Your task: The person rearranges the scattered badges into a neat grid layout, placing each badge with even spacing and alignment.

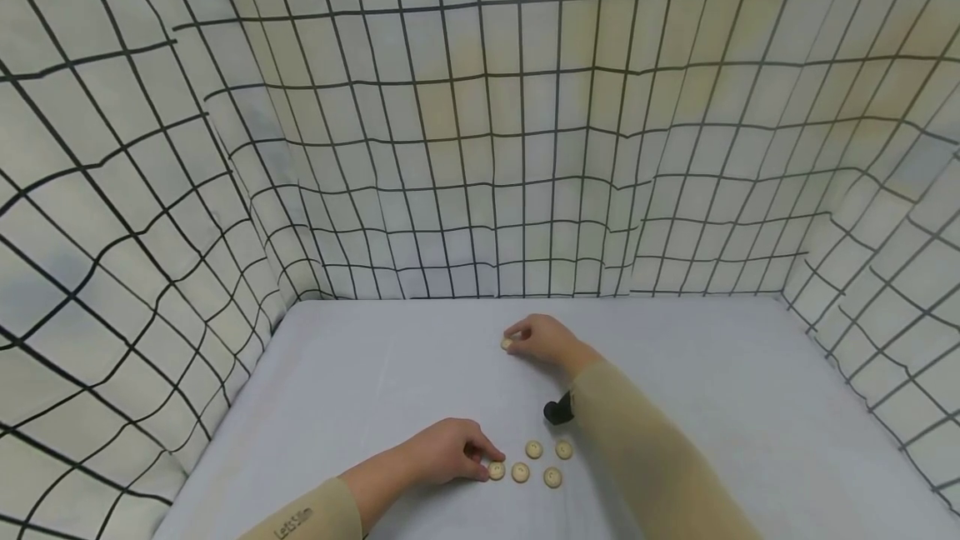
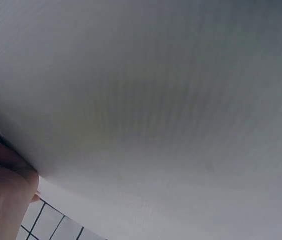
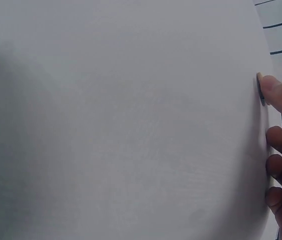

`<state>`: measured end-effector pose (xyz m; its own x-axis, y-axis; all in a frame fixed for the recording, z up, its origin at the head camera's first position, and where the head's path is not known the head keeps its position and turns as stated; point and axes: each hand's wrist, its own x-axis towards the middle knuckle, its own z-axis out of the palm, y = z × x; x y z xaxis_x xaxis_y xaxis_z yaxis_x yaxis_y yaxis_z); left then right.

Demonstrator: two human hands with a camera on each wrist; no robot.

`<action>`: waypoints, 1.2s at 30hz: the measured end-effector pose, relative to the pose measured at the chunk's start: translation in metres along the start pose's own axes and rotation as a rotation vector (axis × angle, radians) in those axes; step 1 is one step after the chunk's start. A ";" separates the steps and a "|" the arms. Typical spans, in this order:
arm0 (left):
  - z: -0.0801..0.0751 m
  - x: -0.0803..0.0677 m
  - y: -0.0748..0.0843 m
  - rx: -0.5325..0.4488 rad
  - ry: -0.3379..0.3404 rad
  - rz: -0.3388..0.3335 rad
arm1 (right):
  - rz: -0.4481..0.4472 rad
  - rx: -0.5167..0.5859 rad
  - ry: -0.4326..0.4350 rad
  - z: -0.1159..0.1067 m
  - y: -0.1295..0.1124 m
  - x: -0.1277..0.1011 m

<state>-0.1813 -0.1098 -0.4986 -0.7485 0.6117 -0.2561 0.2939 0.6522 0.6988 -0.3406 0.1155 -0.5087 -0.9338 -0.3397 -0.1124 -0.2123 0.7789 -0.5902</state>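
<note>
Right hand (image 1: 543, 342) just above frame centre, fingertips pinching a round cream button (image 1: 507, 344) on the matte grey tabletop (image 1: 360, 373); left hand (image 1: 442, 452) lower centre, curled fingers touching another flat button (image 1: 497, 470); four more discs (image 1: 543, 462) clustered beside it; grid-printed cloth walls (image 1: 480, 148) behind

The buttons (image 1: 534, 449) are cream. The table (image 1: 375, 373) is pale grey. The cloth walls (image 1: 480, 148) are white with black grid lines. The sleeves (image 1: 645, 457) are beige.

Your right hand (image 1: 542, 340) hides most of its button (image 1: 507, 344); both wrist views cut your fingers (image 3: 280, 95) off at the edge.
</note>
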 end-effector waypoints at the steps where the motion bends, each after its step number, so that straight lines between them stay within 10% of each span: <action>1: 0.000 0.000 0.000 0.000 -0.001 -0.002 | 0.004 0.005 -0.003 0.000 0.000 0.000; 36: 0.001 -0.002 0.004 -0.008 0.024 -0.005 | -0.047 -0.033 -0.040 -0.042 0.013 -0.035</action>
<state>-0.1780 -0.1077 -0.4956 -0.7637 0.5978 -0.2436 0.2856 0.6514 0.7030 -0.3225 0.1597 -0.4791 -0.9105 -0.3965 -0.1172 -0.2656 0.7782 -0.5690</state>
